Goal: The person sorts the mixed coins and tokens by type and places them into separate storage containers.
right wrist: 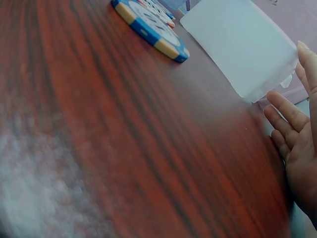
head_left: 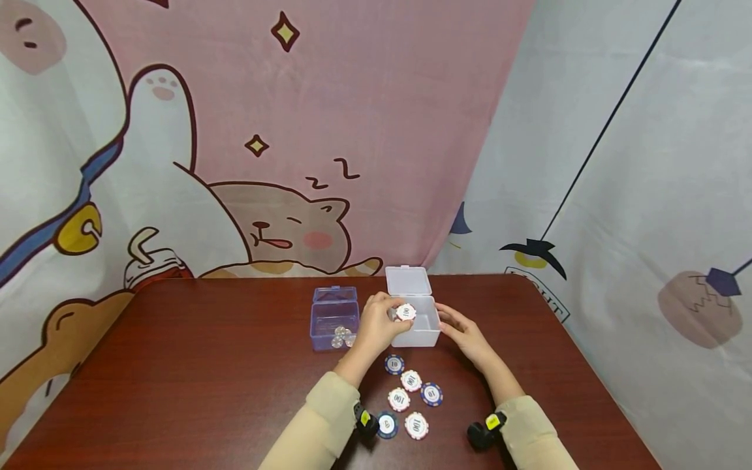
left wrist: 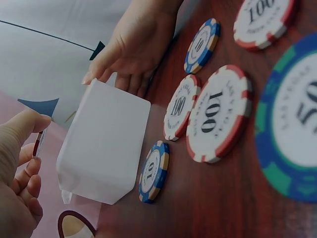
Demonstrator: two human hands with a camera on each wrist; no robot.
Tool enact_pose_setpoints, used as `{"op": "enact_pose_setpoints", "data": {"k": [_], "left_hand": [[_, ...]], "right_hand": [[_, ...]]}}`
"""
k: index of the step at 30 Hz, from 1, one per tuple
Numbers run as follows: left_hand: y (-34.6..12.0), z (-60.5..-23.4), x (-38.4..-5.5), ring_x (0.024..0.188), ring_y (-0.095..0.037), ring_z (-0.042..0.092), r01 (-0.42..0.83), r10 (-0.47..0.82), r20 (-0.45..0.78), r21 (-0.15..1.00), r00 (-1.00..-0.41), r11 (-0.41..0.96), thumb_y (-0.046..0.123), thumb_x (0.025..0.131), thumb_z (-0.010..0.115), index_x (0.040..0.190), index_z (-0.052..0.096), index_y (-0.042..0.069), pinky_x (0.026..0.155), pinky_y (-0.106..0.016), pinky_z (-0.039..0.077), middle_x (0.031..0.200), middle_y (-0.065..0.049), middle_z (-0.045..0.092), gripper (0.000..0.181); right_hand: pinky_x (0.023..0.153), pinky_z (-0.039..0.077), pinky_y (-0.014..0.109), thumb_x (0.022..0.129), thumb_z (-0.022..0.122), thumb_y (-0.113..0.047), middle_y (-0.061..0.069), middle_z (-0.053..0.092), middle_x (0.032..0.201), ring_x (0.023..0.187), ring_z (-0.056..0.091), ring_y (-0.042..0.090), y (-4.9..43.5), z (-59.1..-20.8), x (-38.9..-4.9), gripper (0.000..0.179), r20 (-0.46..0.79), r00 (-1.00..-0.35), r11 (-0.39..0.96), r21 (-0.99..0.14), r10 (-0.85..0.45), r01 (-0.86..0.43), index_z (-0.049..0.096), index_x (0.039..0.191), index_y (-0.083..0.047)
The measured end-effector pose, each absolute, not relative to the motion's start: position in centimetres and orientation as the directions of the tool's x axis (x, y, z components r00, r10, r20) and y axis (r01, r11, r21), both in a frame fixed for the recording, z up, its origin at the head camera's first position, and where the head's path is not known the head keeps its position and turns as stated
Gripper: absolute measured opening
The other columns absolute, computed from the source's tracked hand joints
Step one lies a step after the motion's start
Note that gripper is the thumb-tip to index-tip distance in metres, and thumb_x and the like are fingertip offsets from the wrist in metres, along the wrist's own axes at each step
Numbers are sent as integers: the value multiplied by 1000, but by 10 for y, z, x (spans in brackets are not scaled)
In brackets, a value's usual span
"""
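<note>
Between thumb and fingers, my left hand [head_left: 376, 324] pinches a red-and-white poker chip [head_left: 405, 313] marked 100, held over the white plastic box [head_left: 422, 338]. The box stands with its lid [head_left: 408, 281] tipped back. My right hand [head_left: 462, 331] rests its fingertips on the box's right side, fingers fairly straight, as the right wrist view also shows. In front of the box lie several chips: red-and-white ones such as the 100 chip [left wrist: 219, 114], blue ones such as the 10 chip [left wrist: 154, 171], and a green-and-blue 50 chip [left wrist: 292, 119] beside my left wrist.
To the left of the white box stands an open blue-tinted clear box [head_left: 318, 342] with several clear round pieces [head_left: 339, 336] in it. The brown table [head_left: 194, 365] ends at a cloth backdrop [head_left: 376, 130] printed with cartoon animals.
</note>
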State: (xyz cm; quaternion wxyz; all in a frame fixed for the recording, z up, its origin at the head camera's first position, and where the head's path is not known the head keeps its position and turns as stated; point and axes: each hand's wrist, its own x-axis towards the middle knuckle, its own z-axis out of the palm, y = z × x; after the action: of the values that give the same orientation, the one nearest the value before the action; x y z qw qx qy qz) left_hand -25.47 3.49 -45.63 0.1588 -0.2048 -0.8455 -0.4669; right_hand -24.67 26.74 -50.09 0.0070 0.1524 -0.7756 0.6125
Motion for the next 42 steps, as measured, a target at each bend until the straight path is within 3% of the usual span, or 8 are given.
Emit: {"op": "enact_pose_setpoints", "data": {"k": [6,12,27,34,42], "left_hand": [[40,-459,-264,85,-19,51,488,194,460,699,-867,522,19,66,84,99,75,9,76,-33,40,90,-2,61,37],[43,-458,-268,89,-20,51,464,194,438,680,-878,567,23,68,84,101,75,11,81,-39,40,92,-1,61,36],[48,-474,-274,88,-20,52,434,156,446,633,-881,641,25,66,85,98,76,13,77,-37,37,93,1,64,35],[49,-479,-273,89,-19,53,411,133,436,641,-890,649,27,66,85,100,76,15,78,-37,37,97,3,64,37],[50,-480,-273,88,-20,53,411,130,449,615,-884,673,28,69,84,105,75,11,76,-36,38,99,2,64,41]], "right_hand": [[87,43,21,96,53,0,32,49,130,120,45,45,265,-493,-243,46,197,-952,215,-944,-234,-249,41,139,8],[87,43,22,96,55,-5,29,50,132,119,49,38,272,-513,-254,46,201,-955,218,-944,-217,-248,43,141,2],[88,44,23,95,58,-8,23,53,131,118,51,34,272,-518,-256,46,205,-958,213,-945,-201,-247,47,140,-5],[88,44,23,96,57,-8,26,53,131,117,52,30,272,-520,-255,46,216,-953,213,-942,-211,-261,46,140,-2],[87,45,23,96,57,-8,28,52,130,117,52,34,272,-516,-254,46,235,-947,183,-943,-221,-277,45,140,0]]}}
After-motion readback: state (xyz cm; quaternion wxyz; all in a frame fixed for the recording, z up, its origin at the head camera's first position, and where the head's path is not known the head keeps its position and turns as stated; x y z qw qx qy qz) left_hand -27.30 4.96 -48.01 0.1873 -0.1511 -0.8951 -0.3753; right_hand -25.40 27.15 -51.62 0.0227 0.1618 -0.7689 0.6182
